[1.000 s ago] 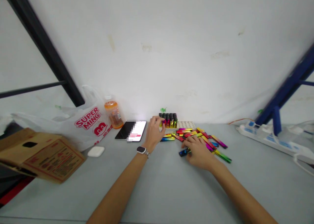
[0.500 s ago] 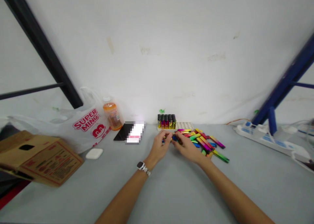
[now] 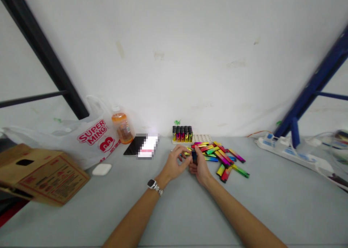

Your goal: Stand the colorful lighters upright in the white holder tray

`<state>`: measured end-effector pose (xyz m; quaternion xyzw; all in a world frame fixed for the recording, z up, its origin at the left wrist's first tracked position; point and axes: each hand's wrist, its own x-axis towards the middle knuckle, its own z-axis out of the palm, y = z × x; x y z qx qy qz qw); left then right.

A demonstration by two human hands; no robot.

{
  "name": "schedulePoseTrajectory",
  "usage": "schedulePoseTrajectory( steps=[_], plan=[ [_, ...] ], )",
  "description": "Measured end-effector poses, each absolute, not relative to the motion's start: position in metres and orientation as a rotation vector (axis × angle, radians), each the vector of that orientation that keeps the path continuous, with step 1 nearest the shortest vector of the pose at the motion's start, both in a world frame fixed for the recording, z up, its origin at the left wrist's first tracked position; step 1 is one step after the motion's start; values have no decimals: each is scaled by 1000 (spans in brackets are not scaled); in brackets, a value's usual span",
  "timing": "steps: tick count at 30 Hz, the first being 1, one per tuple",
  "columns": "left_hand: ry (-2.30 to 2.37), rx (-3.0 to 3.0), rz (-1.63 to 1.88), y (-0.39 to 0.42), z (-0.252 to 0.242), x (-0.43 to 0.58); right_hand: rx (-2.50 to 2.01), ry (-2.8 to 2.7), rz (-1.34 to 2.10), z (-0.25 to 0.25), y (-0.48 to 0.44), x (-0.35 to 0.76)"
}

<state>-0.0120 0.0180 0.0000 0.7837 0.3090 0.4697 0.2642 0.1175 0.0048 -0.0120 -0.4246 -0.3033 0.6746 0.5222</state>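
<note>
Dark lighter [image 3: 194, 156] stands upright in the right hand [image 3: 202, 169], fingers wrapped round it, in front of the white tray [image 3: 203, 138]. A second ago that hand was down at the loose lighters [image 3: 223, 155]; now one piece is singled out for handling. Left hand [image 3: 173, 165] curls just beside; whether its fingertips grip anything, I cannot tell.
</note>
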Motion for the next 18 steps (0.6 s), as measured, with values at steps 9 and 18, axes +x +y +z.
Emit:
schedulePoseTrajectory(
  steps=[9, 18],
  plan=[
    [806, 2088, 1272, 17, -4, -7, -1075, -924, 1180, -21, 1, 109],
    [781, 2088, 1283, 17, -4, -6, -1086, -887, 1172, -22, -1, 110]
  ],
)
